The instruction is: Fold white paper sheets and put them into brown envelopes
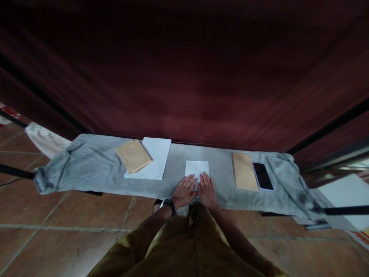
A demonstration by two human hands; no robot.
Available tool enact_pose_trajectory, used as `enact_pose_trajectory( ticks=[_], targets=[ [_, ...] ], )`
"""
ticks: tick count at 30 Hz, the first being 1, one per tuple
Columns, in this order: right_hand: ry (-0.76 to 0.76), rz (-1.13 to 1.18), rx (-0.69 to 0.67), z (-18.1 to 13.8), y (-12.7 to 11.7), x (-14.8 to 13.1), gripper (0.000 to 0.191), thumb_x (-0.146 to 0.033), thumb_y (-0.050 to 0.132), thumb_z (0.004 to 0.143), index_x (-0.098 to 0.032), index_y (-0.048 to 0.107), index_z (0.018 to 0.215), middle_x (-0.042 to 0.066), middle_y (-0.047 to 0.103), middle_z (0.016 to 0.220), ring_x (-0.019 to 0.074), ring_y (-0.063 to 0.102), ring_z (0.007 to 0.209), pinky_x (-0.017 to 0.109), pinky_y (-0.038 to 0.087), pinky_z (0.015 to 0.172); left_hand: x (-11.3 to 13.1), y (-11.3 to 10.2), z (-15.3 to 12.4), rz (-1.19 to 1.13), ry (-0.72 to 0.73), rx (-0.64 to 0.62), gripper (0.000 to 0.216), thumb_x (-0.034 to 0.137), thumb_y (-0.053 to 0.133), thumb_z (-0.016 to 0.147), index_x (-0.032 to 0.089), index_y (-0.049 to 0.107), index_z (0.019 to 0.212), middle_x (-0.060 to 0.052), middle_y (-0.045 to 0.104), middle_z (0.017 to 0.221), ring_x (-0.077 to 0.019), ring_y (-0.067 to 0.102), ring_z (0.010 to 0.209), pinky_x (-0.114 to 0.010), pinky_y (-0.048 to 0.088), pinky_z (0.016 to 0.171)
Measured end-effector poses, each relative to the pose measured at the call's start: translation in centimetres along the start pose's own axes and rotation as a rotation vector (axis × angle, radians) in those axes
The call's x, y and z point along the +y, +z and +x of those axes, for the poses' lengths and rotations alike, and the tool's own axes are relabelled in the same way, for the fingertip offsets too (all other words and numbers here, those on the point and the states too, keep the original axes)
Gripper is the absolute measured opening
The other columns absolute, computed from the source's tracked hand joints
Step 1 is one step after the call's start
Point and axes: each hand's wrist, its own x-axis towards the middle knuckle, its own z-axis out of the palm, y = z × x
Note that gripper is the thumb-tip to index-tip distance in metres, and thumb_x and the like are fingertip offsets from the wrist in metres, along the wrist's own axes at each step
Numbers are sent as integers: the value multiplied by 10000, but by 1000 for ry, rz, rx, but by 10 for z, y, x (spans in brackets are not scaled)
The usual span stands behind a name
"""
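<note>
A small white sheet of paper (196, 168), perhaps folded, lies on the grey cloth in front of me. My left hand (185, 191), with a dark band on its wrist, rests on the near left part of the paper, fingers stretched out. Beside it my right hand (206, 190) lies flat over the near right part, its fingers extended too. The thumbs meet or nearly meet between the hands. Both palms cover the paper's near edge, so that edge is hidden.
Left on the grey cloth (95, 165), brown envelopes (133, 156) overlap a larger white sheet (161, 154). To the right lie a stack of brown envelopes (245, 172) and a phone (263, 176). A dark red curtain (184, 96) hangs behind the narrow table.
</note>
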Motion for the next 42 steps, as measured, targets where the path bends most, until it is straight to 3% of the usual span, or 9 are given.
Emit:
enact_pose_trajectory(
  ticks=[3, 7, 16, 20, 26, 31, 34, 38, 42],
  targets=[
    [-26, -15, 61, -32, -3, -1, 541, -329, 392, 1042, -128, 379, 1544, 173, 434, 1568, 283, 392, 1454, 494, 306, 1175, -2, 5, 1, 29, -14, -10, 608, 409, 382, 1015, 140, 336, 1558, -118, 322, 1638, -221, 245, 1533, -429, 187, 1252],
    [6, -55, 32, -44, -12, 3, 537, -355, 414, 1037, -129, 419, 1524, 160, 476, 1541, 278, 448, 1410, 479, 307, 1181, -2, 11, 13, 60, -50, -30, 629, 383, 383, 1003, 96, 321, 1559, -143, 305, 1641, -238, 225, 1539, -445, 189, 1253],
    [132, -77, 12, -40, -25, -11, 521, -373, 447, 1020, -162, 473, 1496, 141, 462, 1556, 285, 429, 1426, 482, 267, 1203, 3, 24, 101, 70, 37, -96, 633, 438, 359, 1014, 263, 231, 1609, -52, 320, 1642, -250, 238, 1536, -521, 190, 1254],
    [142, -102, 16, -41, -25, -11, 548, -378, 469, 1014, -176, 435, 1522, 144, 452, 1562, 288, 443, 1417, 477, 268, 1198, -11, 22, 121, 67, -63, -72, 628, 399, 343, 1016, 257, 211, 1614, -43, 298, 1650, -229, 205, 1546, -485, 173, 1264],
    [144, -95, 10, -41, -25, -11, 535, -387, 486, 1010, -176, 465, 1501, 150, 455, 1559, 294, 440, 1416, 481, 278, 1190, -36, 19, 86, 134, -270, 52, 630, 374, 294, 1027, 114, 247, 1598, -154, 329, 1621, -270, 232, 1537, -493, 217, 1242],
    [147, -88, 7, -43, -26, -12, 529, -377, 474, 1017, -162, 461, 1500, 152, 442, 1568, 291, 415, 1432, 479, 275, 1192, -32, 13, 39, 171, -309, 151, 622, 419, 289, 1041, 87, 331, 1566, -167, 359, 1607, -288, 285, 1517, -487, 258, 1226],
    [151, -98, -2, -43, -26, -12, 532, -389, 474, 1017, -165, 463, 1499, 151, 453, 1561, 291, 423, 1425, 479, 268, 1194, -22, 9, 15, 165, -239, 139, 570, 418, 326, 1042, 166, 392, 1549, -128, 334, 1627, -291, 277, 1520, -507, 257, 1222],
    [158, -99, -2, -43, -26, -10, 534, -422, 467, 1019, -171, 477, 1490, 151, 475, 1545, 282, 437, 1411, 465, 254, 1201, -10, 6, -8, 143, -3, 51, 507, 411, 389, 1034, 305, 421, 1529, -20, 364, 1624, -245, 263, 1528, -505, 216, 1244],
    [146, -101, -4, -42, -28, -10, 524, -405, 453, 1024, -169, 473, 1492, 155, 473, 1545, 281, 426, 1418, 467, 241, 1202, -5, 4, -18, 131, 31, 16, 511, 411, 375, 1039, 313, 394, 1541, -19, 385, 1613, -229, 285, 1519, -509, 194, 1253]
  ],
)
